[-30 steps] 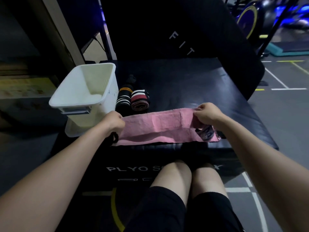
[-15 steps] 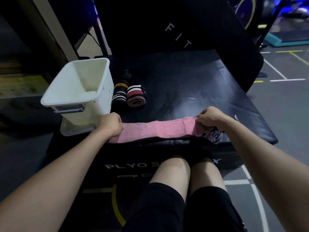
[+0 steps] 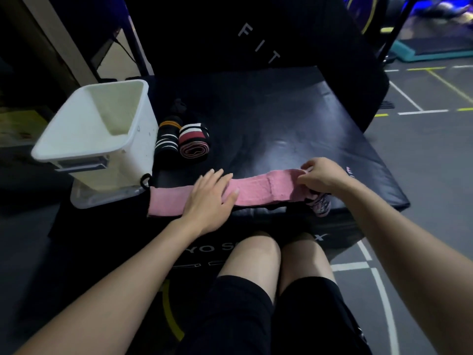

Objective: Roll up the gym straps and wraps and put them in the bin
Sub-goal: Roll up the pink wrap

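Note:
A long pink wrap (image 3: 258, 192) lies folded narrow and stretched flat along the near edge of the black plyo box (image 3: 294, 129). My left hand (image 3: 208, 198) presses flat on its middle with straight fingers. My right hand (image 3: 321, 176) pinches the wrap's right end, where a patterned tab (image 3: 321, 204) hangs over the box edge. A small black loop (image 3: 145, 180) shows at the wrap's left end. The white bin (image 3: 84, 149) stands at the left on a clear lid. Two rolled wraps lie beside it: a black one with white and orange stripes (image 3: 166, 138) and a red, black and white one (image 3: 193, 143).
A tall black padded block (image 3: 268, 39) marked FIT stands behind the box. My bare knees (image 3: 276, 254) sit close against the box front. Grey gym floor with painted lines (image 3: 419, 108) lies to the right, with equipment at the back right.
The pink wrap has been folded lengthwise into a narrower band. My left hand let go of its left end and moved right to lie flat on the middle. My right hand stayed at the right end.

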